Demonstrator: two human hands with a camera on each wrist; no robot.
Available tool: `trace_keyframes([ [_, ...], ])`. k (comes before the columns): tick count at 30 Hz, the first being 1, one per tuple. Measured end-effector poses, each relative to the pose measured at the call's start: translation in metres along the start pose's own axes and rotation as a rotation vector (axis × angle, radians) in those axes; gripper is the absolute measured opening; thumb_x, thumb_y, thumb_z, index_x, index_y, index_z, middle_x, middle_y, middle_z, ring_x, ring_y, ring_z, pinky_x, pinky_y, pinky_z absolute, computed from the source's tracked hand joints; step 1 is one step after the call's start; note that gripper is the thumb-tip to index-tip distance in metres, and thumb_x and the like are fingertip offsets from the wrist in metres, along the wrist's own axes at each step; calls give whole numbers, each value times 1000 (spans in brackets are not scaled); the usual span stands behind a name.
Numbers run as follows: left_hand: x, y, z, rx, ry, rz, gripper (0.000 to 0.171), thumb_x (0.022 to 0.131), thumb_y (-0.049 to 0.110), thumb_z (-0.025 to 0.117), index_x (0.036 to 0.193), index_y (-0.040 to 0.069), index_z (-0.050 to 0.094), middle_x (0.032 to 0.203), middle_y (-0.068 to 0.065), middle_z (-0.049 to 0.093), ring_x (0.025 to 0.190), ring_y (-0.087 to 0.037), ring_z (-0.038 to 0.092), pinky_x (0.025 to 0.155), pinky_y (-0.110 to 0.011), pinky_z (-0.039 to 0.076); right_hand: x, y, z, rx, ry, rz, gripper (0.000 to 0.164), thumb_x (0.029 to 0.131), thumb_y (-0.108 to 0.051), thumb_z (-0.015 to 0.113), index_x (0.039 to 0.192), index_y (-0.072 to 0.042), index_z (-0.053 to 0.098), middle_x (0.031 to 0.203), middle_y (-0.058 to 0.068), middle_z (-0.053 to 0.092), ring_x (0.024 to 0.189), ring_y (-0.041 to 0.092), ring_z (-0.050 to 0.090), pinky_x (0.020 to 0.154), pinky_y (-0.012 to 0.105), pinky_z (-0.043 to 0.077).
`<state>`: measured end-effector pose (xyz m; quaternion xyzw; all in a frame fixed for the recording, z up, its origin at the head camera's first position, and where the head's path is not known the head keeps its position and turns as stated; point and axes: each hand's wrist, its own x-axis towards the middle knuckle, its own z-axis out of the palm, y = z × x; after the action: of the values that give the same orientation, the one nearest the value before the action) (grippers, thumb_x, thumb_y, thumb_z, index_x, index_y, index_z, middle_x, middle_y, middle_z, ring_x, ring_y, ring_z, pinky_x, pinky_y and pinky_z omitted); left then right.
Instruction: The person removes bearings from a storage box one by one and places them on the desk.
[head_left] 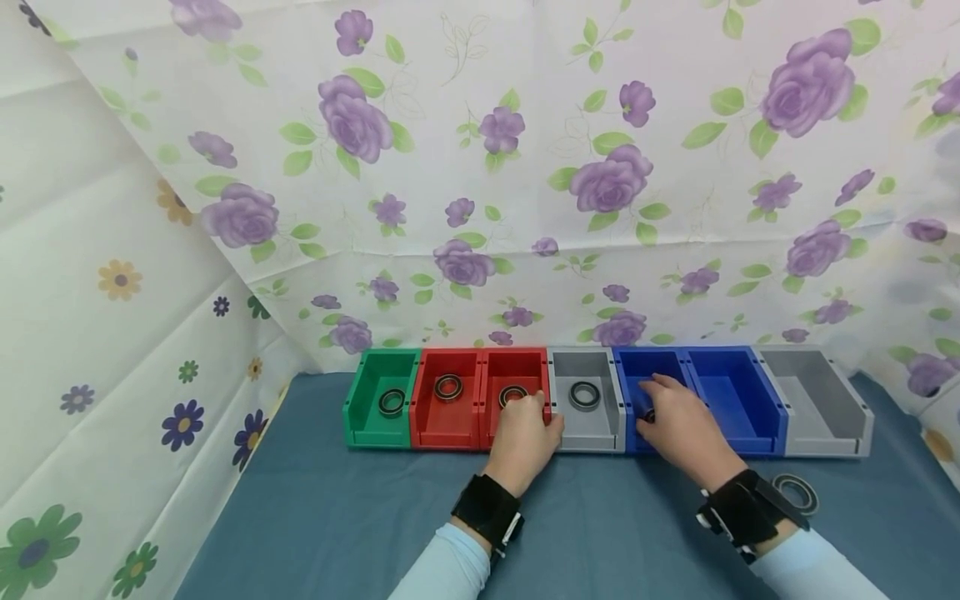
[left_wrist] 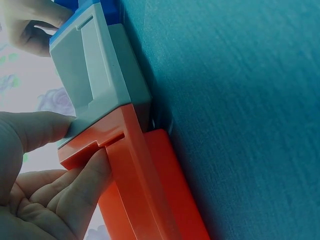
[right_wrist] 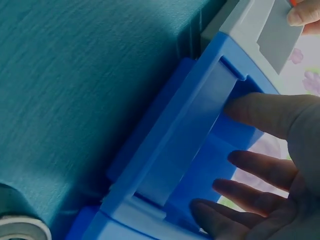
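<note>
My left hand (head_left: 521, 437) pinches the adjoining side walls of a red bin (head_left: 450, 439) and a grey bin (head_left: 587, 442). In the left wrist view the thumb is on the grey side, and the fingers reach inside the red bin (left_wrist: 145, 185). My right hand (head_left: 690, 433) reaches into a blue bin (right_wrist: 165, 155), over a dark ring bearing (head_left: 649, 414) that it mostly hides. Its fingers (right_wrist: 260, 167) are spread and loosely bent. The left hand partly covers another bearing (head_left: 513, 388) in the second red bin.
Bearings lie in the green bin (head_left: 378, 438), the first red bin and the grey bin. Another blue bin (head_left: 738, 408) and a grey one (head_left: 817, 400) stand at the right of the row. A loose bearing (head_left: 812, 500) lies on the blue cloth beside my right wrist. Flowered cloth hangs behind.
</note>
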<state>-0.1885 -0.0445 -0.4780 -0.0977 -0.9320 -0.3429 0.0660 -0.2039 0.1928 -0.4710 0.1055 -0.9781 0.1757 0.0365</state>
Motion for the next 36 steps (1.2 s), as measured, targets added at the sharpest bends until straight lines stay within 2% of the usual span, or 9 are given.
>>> trace_keyframes([
  [6,0,0,0,-16,-9,-17,46,88,28,64,123,-1,57,71,0,57,48,0,47,44,-16,40,4,-2,3,-4,-39,15,49,76,-17,72,119,4,58,129,30,44,120,45,39,91,58,35],
  [13,-1,1,-1,-27,-15,-27,47,87,27,65,123,-1,57,68,1,55,47,-1,46,43,-18,41,11,0,8,-23,-71,39,48,76,-16,71,116,7,58,118,27,54,115,44,43,89,58,37],
  [17,-1,1,-1,-34,-13,-19,46,88,27,64,123,-1,57,63,4,51,45,-2,46,43,-19,41,12,3,10,-9,-92,72,46,77,-17,70,114,6,58,112,25,57,104,39,52,82,55,44],
  [20,-1,1,-1,-36,-15,-18,47,88,28,64,123,-1,56,61,5,48,44,-4,46,42,-20,41,12,4,11,14,-111,101,36,78,-18,69,106,3,61,94,16,61,80,28,57,66,43,49],
  [24,-1,1,0,-38,-13,-17,47,88,28,64,123,-1,56,63,4,51,45,-2,46,43,-18,41,11,2,10,33,-129,133,18,78,-17,67,88,-4,59,71,4,52,59,18,48,49,31,41],
  [30,0,0,0,-39,-9,-20,47,87,28,64,123,-1,56,65,3,52,45,-1,46,43,-17,40,12,1,10,45,-131,162,10,77,-13,64,79,-8,56,67,4,49,56,19,47,47,31,39],
  [36,-1,0,0,-40,-12,-29,47,87,28,64,124,-1,56,63,4,50,43,-3,46,41,-19,40,14,-1,13,60,-130,192,11,76,-9,64,75,-8,53,66,5,48,56,19,47,47,31,39],
])
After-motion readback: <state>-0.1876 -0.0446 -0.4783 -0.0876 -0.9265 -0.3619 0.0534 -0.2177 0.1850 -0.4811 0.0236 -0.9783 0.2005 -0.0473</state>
